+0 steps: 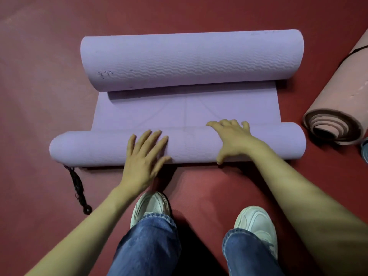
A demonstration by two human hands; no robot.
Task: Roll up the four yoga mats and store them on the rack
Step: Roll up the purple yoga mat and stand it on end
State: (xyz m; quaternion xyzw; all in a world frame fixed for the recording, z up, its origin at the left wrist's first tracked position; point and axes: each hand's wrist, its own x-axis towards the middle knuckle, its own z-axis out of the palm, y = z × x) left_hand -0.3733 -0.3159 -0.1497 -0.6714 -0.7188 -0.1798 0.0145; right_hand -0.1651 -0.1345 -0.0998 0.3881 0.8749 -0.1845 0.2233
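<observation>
A purple yoga mat (187,112) lies on the red floor, curled into a roll at both ends. The near roll (89,146) is the thinner one and the far roll (191,58) is thick. My left hand (145,156) lies flat on top of the near roll with straight, spread fingers. My right hand (231,138) presses on the same roll further right, fingers reaching over its top and thumb down its near side. A pink mat (342,108), rolled up and tied with a dark strap, lies at the right edge.
A black cord (78,186) trails from under the near roll's left end across the red floor (39,96). My two feet in white shoes (151,206) and jeans stand just behind the roll. No rack is in view.
</observation>
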